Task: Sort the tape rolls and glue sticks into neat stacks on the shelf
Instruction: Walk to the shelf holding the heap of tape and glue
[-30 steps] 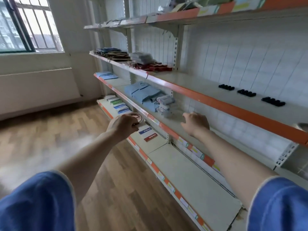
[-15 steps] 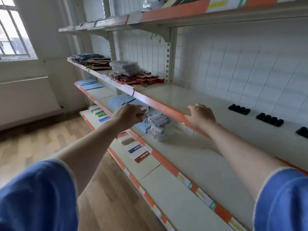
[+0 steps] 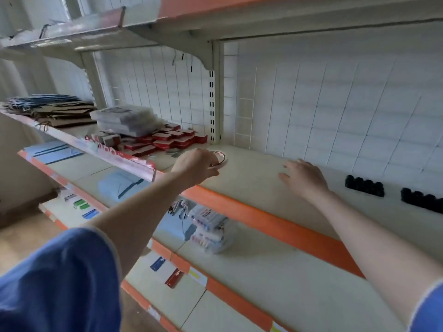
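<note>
1. Left hand [image 3: 195,167] is pinching a tape roll [image 3: 219,158] at the shelf [image 3: 251,178], beside the red boxes [image 3: 167,140].
2. Right hand [image 3: 303,179] hovers over the shelf with fingers spread, holding nothing.
3. Risk: dropped on edge, the roll could wheel off the orange front lip.

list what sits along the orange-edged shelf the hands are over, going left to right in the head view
brown paper bags → clear plastic packs → red boxes → tape roll in left hand → right hand → black clusters
</note>
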